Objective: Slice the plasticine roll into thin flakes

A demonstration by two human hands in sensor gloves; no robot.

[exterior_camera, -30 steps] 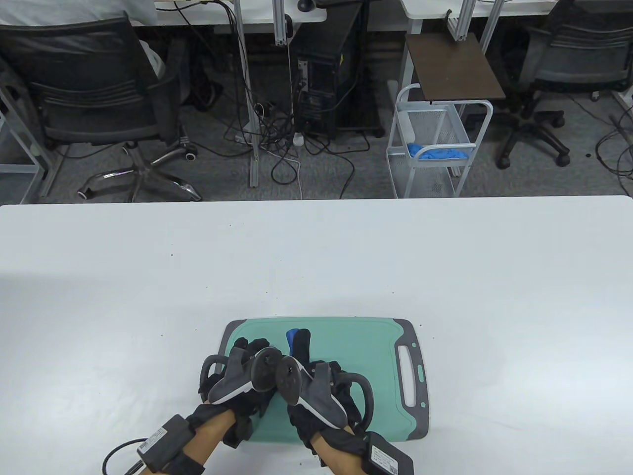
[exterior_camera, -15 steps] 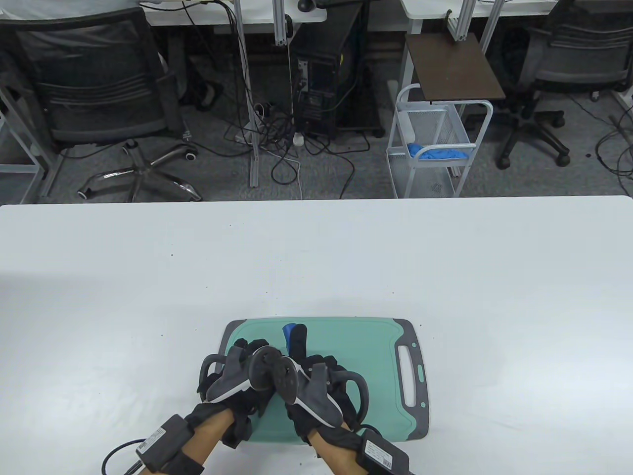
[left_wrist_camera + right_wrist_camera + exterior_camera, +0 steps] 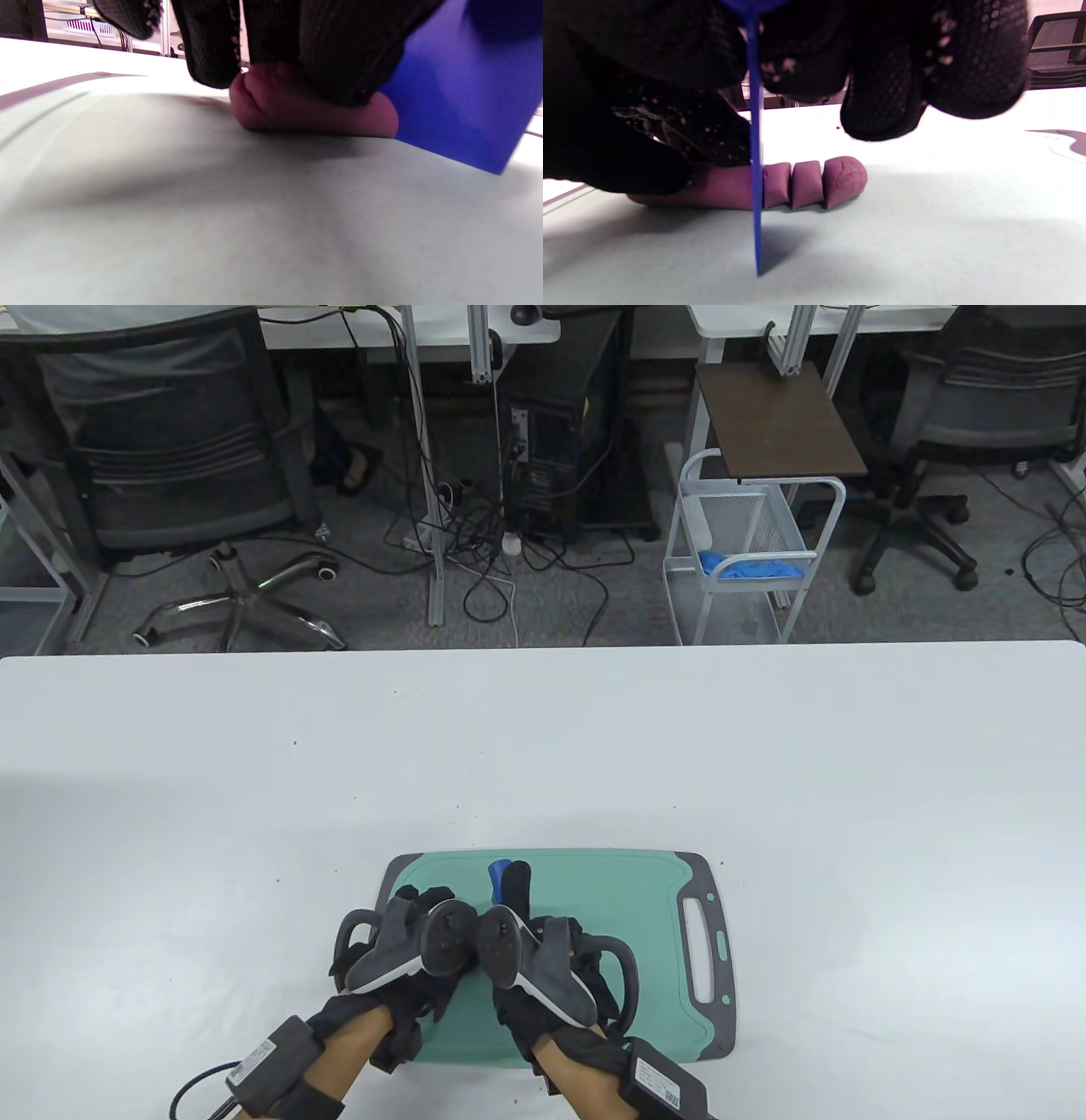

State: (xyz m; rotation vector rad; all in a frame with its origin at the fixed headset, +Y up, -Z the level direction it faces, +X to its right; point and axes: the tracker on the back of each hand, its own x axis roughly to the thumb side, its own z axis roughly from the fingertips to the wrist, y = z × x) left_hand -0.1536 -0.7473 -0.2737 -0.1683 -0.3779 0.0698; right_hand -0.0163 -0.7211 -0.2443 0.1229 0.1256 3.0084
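A purple plasticine roll (image 3: pixel 725 188) lies on the green cutting board (image 3: pixel 628 899); it also shows in the left wrist view (image 3: pixel 297 110). Three cut pieces (image 3: pixel 806 184) stand at its right end. My right hand (image 3: pixel 543 959) grips a thin blue blade (image 3: pixel 754 169) upright, edge down through the roll to the board. The blade's tip shows in the table view (image 3: pixel 499 872) and its flat side in the left wrist view (image 3: pixel 466 101). My left hand (image 3: pixel 416 937) presses its fingers (image 3: pixel 322 51) on top of the roll left of the blade. The trackers hide the roll in the table view.
The board has a grey rim and a handle slot (image 3: pixel 700 950) on its right side, near the table's front edge. The white table (image 3: pixel 543 746) stretches beyond it. Chairs, cables and a wire cart (image 3: pixel 747 551) stand on the floor behind.
Both hands have shifted slightly left along the board, and the blade tip has moved with them. The grips look unchanged.
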